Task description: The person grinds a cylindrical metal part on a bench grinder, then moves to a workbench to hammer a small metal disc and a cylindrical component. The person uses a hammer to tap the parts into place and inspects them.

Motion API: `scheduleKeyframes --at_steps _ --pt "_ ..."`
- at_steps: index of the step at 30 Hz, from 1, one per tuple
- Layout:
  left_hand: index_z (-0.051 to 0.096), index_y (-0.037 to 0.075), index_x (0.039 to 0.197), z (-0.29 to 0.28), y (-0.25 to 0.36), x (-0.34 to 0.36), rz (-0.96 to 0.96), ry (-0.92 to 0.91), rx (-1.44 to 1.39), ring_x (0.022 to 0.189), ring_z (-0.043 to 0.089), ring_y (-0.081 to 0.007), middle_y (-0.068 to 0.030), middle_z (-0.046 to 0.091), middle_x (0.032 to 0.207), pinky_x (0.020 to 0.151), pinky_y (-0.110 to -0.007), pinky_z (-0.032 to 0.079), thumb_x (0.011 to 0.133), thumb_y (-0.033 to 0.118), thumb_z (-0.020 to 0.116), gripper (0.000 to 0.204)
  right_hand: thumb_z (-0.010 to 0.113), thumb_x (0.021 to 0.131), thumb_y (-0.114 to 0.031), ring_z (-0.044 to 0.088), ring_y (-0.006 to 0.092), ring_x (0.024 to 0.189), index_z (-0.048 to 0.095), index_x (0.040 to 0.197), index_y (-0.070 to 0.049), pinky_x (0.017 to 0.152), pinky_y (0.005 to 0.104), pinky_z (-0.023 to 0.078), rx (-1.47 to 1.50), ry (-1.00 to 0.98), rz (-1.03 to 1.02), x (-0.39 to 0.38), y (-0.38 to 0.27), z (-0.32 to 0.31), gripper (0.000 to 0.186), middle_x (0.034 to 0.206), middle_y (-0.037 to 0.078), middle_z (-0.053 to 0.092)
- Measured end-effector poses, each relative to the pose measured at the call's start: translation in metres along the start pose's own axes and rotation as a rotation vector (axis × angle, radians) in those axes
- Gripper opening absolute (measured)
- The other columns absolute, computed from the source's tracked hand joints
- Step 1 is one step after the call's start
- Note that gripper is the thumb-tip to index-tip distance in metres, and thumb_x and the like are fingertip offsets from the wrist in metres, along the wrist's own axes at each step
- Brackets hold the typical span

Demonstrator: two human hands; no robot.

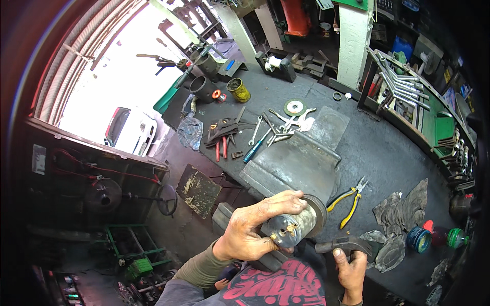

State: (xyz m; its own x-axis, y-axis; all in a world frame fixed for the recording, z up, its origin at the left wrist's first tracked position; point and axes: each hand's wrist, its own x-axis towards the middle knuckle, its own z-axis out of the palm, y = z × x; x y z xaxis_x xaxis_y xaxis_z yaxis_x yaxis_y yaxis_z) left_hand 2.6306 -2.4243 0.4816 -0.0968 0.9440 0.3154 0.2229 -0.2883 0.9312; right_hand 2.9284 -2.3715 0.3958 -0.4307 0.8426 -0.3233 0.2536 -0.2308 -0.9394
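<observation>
My left hand [258,224] is wrapped round a cylindrical metal part [306,222]. It has a pale, worn side, a wide dark rim at the far end and a flat grey face with a hole and brownish bits. Below it is a grey bench vise [296,163], its jaws partly hidden by my hand and the part. To the right, my right hand [352,270] grips a dark hammer [339,246] close to its head; most of its handle is out of sight. The hammer head is near the part but apart from it.
Yellow-and-black pliers [354,201] lie on the dark workbench [367,148], left of grimy rags [403,209] and jars [419,239]. Beyond the vise are a screwdriver [255,147], a wrench [255,130], a grinding disc [295,107] and a yellow can [238,90]. A wrench rack [403,86] stands far right.
</observation>
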Motion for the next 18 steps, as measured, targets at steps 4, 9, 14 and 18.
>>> scheduleKeyframes --at_steps 4,9,14,18 --pt "0.067 -0.003 0.126 0.01 -0.001 -0.002 0.044 0.016 -0.076 0.126 0.064 -0.0392 -0.0239 0.071 0.124 0.115 -0.062 0.042 0.069 0.012 0.098 0.066 0.077 0.094 -0.019 0.068 0.0214 0.093 0.072 0.104 0.002 0.087 0.0374 0.053 0.02 0.003 0.02 -0.002 -0.012 -0.005 0.024 0.097 0.011 0.073" --pt "0.066 -0.003 0.126 0.013 0.0 -0.006 0.093 0.028 -0.124 0.125 0.065 -0.0386 -0.0238 0.071 0.124 0.116 -0.063 0.041 0.069 0.012 0.098 0.067 0.077 0.096 -0.023 0.062 0.0168 0.079 0.071 0.105 0.002 0.074 0.0333 0.048 -0.011 0.061 -0.047 -0.003 -0.003 -0.011 0.027 0.089 0.007 0.069" --pt "0.066 -0.002 0.126 0.012 0.007 0.003 0.102 -0.01 -0.037 0.126 0.064 -0.0382 -0.0243 0.072 0.124 0.116 -0.062 0.04 0.068 0.012 0.099 0.068 0.077 0.096 -0.023 0.055 0.012 0.069 0.069 0.106 0.001 0.063 0.0287 0.043 0.009 0.088 -0.091 -0.003 0.01 -0.017 0.028 0.085 0.004 0.065" --pt "0.065 -0.003 0.132 0.006 0.024 0.031 -0.029 -0.018 0.245 0.133 0.06 -0.0318 -0.0178 0.071 0.128 0.119 -0.048 0.04 0.066 0.014 0.098 0.076 0.078 0.095 -0.023 0.058 0.0149 0.076 0.071 0.103 -0.001 0.071 0.0315 0.045 0.03 0.079 -0.08 -0.007 0.013 -0.018 0.025 0.088 0.005 0.067"
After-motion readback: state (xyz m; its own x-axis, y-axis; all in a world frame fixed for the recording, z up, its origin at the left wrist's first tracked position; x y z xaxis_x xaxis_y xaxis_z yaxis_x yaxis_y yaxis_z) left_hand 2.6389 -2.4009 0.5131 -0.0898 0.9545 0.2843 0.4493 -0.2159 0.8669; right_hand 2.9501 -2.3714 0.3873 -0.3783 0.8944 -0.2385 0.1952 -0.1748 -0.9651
